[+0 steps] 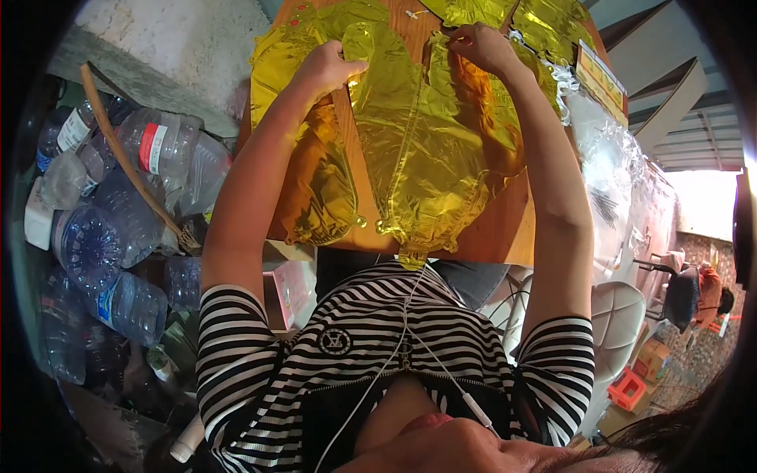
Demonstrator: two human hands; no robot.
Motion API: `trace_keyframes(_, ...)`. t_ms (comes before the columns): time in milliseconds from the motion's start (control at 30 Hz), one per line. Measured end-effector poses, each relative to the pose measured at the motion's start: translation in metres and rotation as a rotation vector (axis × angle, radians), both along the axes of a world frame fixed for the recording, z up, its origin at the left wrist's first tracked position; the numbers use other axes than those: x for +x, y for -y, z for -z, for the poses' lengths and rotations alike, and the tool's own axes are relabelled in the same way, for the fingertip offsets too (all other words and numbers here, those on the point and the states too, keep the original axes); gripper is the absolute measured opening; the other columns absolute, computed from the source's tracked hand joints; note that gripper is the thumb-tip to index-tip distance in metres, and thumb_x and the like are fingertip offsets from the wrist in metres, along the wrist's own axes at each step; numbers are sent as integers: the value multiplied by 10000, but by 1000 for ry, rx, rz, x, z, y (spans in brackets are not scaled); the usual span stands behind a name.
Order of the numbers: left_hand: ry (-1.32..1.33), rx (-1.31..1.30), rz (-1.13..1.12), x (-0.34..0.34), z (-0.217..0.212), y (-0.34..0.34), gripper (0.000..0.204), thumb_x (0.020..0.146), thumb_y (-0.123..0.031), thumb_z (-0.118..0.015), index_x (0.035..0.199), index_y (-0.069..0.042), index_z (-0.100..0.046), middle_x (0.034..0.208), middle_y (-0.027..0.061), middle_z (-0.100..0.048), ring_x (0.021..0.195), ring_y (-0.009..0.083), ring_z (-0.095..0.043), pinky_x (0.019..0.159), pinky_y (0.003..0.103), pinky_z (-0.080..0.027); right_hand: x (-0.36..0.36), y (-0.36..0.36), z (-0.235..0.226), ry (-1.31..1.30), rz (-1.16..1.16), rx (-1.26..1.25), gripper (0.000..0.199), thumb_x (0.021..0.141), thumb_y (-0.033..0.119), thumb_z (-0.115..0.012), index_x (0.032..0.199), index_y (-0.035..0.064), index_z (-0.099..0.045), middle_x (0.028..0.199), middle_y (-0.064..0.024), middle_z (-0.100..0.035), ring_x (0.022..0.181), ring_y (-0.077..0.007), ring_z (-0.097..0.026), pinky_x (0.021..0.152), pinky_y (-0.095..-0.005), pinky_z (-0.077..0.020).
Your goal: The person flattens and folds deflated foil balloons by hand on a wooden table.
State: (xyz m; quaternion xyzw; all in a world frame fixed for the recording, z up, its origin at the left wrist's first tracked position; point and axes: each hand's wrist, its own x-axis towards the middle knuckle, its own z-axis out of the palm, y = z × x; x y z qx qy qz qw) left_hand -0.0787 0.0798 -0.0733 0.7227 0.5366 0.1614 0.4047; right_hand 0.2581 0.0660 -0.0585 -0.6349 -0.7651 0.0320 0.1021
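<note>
Both arms reach forward over a wooden table (505,229) covered in flat gold foil balloons. The left hand (331,67) is closed, pinching the upper edge of the gold foil balloon (426,142) that lies spread in front of the person; the fingers curl over the foil near a narrow neck of it. The right hand (481,43) is closed too, gripping the same balloon's top edge farther right, fingertips tucked into the crinkled foil. The balloon lies uninflated on the table between the two forearms, and its lower tip hangs just over the near table edge, above the person's striped shirt (371,339).

A second gold foil piece (315,181) lies under and beside the left forearm — whether it is a separate balloon or part of the same one is hard to tell. More gold foil balloons (544,27) are piled at the far right of the table, beside a heap of clear plastic bags (615,173).

To the left, on the floor, sits a pile of empty clear plastic bottles (118,205) with a wooden stick (126,158) lying across them. A white earphone cable (394,347) runs down the shirt. A white chair (623,323) stands to the right — well apart from the hands.
</note>
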Motion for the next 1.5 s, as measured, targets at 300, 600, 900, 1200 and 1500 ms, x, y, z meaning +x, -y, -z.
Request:
trace_keyframes(300, 27, 0, -20, 1, -2, 2, 543, 863, -420, -824, 1075, 27, -600, 900, 50, -628, 802, 132, -656, 677, 307, -603, -1, 2, 0, -26, -6, 7, 366, 928, 362, -682, 1229, 166, -749, 1035, -145, -766, 924, -317, -734, 834, -439, -574)
trace_keyframes(600, 9, -29, -7, 7, 0, -3, 514, 877, -384, -817, 1089, 32, -602, 929, 59, -650, 827, 143, -673, 706, 309, -611, 5, 13, -6, -16, 0, 80, 403, 925, 318, -701, 1286, 139, -708, 1108, -169, -729, 967, -339, -716, 865, -443, -561)
trace_keyframes(900, 73, -55, -40, 5, -12, 8, 404, 873, -346, -819, 971, -22, -598, 890, 34, -658, 801, 121, -666, 682, 289, -594, -73, 173, -26, -164, -549, 122, 258, 876, 176, -713, 1101, 51, -728, 992, -130, -647, 950, -337, -640, 814, -427, -552)
trace_keyframes(1200, -37, 36, -21, 7, -1, 1, 488, 819, -401, -863, 895, -27, -559, 825, 25, -595, 759, 126, -636, 644, 306, -573, -104, 180, -18, -39, -673, 124, 220, 840, 145, -675, 1041, 86, -739, 988, -64, -589, 961, -270, -607, 795, -382, -549)
trace_keyframes(1500, -23, 68, -27, 3, -1, 4, 513, 816, -413, -862, 878, -18, -541, 786, 31, -573, 655, 124, -580, 581, 306, -510, -107, 178, -19, 2, -687, 57, 236, 852, 148, -637, 1066, 94, -719, 1025, -62, -592, 1025, -260, -594, 838, -364, -543)
